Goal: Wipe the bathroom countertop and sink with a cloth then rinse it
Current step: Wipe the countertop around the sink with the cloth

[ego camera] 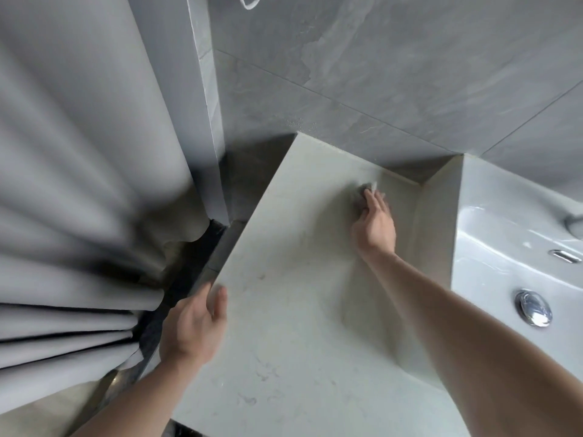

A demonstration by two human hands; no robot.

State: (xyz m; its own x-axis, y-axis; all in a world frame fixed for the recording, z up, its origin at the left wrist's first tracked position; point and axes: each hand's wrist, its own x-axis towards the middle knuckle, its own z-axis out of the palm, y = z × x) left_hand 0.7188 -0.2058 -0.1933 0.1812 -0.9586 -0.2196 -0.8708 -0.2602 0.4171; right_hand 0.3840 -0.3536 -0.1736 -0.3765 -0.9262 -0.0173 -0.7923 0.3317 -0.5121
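A pale marbled countertop (pixel 293 310) fills the middle of the head view. My right hand (pixel 375 225) presses a small grey cloth (pixel 366 189) flat onto the counter near its back edge, close to the wall; most of the cloth is hidden under my fingers. At the counter's left edge rests my left hand (pixel 192 329), fingers curled over the rim and holding nothing else. The white sink (pixel 492 241) lies to the right, with a chrome drain plug (pixel 534 307) at its bottom.
A grey curtain (pixel 79 184) hangs at the left, right beside the counter's edge. Grey tiled wall (pixel 394 74) runs behind the counter and sink. A chrome overflow slot (pixel 564 256) and part of a tap (pixel 572 225) show at the far right.
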